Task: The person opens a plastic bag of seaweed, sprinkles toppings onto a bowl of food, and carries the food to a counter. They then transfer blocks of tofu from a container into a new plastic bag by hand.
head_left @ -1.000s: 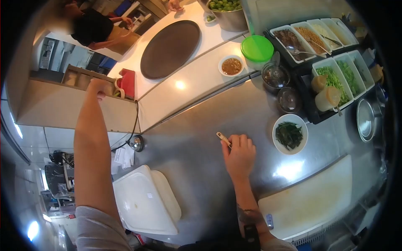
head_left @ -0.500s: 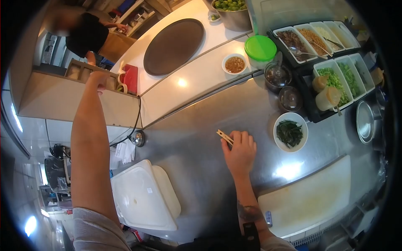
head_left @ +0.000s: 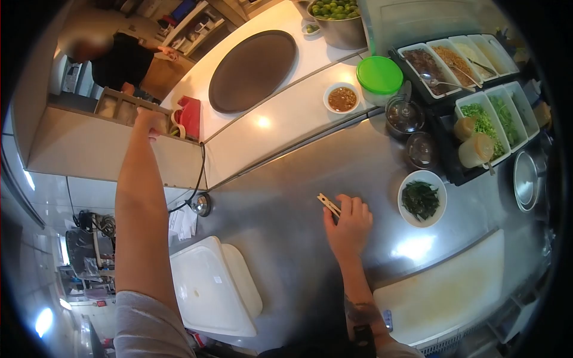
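The wooden clip [head_left: 329,204] lay pinched at the fingertips of my right hand [head_left: 349,227], its free end pointing to ten o'clock, low over the steel table [head_left: 274,179]. That grip was narrow, closed on the clip alone, with my palm down on the metal. As far as could be seen, the clip was picked up but not yet fastened to anything. At three o'clock from it, well apart, stood a white bowl of dark greens [head_left: 421,199], already filled. At five o'clock lay a pale cutting board [head_left: 441,292], and at seven o'clock a white lidded tub [head_left: 209,286]. My left hand [head_left: 149,121] was stretched far out to ten o'clock, at the edge of a raised ledge [head_left: 89,149], just beside a roll of tape [head_left: 176,128]. I could not tell whether that grip had closed on anything.
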{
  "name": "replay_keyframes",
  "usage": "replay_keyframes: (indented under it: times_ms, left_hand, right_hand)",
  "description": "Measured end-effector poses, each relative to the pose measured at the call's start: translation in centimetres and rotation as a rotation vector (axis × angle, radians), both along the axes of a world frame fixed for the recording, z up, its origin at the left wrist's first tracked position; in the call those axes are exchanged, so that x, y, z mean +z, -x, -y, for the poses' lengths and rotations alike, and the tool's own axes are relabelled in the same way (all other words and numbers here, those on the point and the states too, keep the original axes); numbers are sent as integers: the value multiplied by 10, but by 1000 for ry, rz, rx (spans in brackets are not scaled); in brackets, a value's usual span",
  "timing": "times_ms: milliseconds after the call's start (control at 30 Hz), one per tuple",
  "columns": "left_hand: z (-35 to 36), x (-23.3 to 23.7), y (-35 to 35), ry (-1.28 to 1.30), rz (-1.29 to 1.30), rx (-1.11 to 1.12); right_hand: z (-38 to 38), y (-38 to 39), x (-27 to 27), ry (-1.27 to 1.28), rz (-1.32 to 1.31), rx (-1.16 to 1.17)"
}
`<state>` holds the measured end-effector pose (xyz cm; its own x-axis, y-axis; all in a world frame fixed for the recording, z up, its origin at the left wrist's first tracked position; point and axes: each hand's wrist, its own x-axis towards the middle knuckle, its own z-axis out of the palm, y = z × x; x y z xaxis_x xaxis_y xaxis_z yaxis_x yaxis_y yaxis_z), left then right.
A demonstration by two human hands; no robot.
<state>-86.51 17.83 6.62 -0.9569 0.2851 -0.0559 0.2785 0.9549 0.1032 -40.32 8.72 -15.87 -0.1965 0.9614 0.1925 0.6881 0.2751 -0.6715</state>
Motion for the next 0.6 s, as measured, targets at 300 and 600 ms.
replay_keyframes:
  times_ms: [300,600]
  left_hand:
    - [-8,-5,25,-86,-83,66]
    - [25,-46,-58,9,-207,-843]
  right_hand:
    - [0,2,2,-4,29,-5]
    - [3,-10,-1,-74,-77,-1]
